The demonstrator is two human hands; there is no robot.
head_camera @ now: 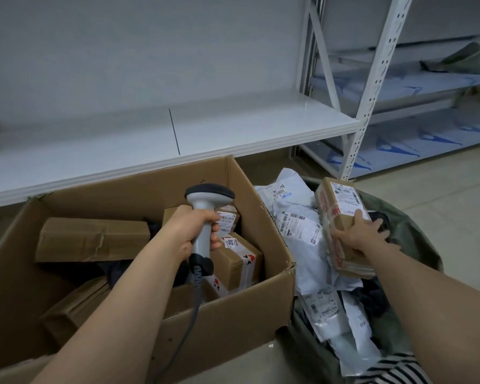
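Note:
My left hand (193,231) grips the handle of a grey barcode scanner (205,206) above a large open cardboard box (233,314); the scanner's cable hangs down over the box's front wall. Inside the box lie several brown parcels, one of them a taped box (239,261) with a white label. My right hand (358,234) holds a flat brown parcel (341,214) with red tape and a shipping label, tilted up over a green sack (416,236). The sack is full of white mailer bags (302,231).
A white metal shelf (205,128) runs behind the box, and its board is bare. More shelving (399,106) with blue-printed boards stands at the right, with a dark bag on an upper level. Pale floor lies to the right of the sack.

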